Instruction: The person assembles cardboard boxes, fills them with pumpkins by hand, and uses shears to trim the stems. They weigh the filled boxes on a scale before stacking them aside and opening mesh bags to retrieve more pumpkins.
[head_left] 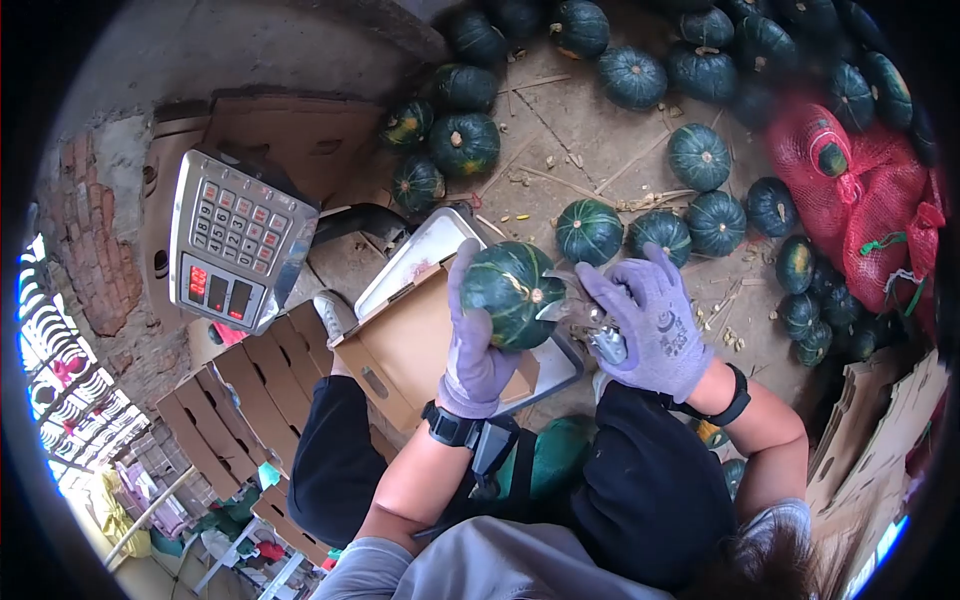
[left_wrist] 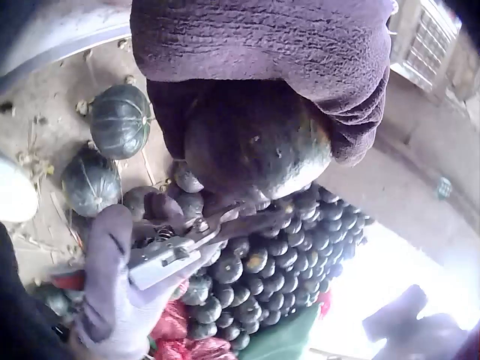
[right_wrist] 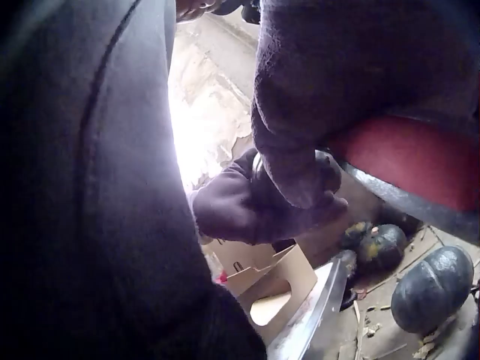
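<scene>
A dark green pumpkin (head_left: 508, 296) is gripped by the gloved left hand (head_left: 474, 355), fingers round its left side, above an open cardboard box (head_left: 408, 335). In the left wrist view that hand (left_wrist: 262, 45) curls over the pumpkin (left_wrist: 255, 142). The gloved right hand (head_left: 655, 330) holds metal clippers (head_left: 606, 340), whose blades are at the pumpkin's stem side; whether they touch it I cannot tell. The left wrist view shows the clippers (left_wrist: 166, 259) in the right hand (left_wrist: 116, 292). In the right wrist view the right hand (right_wrist: 300, 97) is close and dark, the left hand (right_wrist: 240, 206) beyond.
A scale display with keypad (head_left: 240, 235) stands at the left, above flat cardboard trays (head_left: 245, 385). Several pumpkins (head_left: 632, 78) lie on the floor at the top and right, beside a red mesh sack (head_left: 880, 215). Folded cardboard (head_left: 870, 440) leans at the lower right.
</scene>
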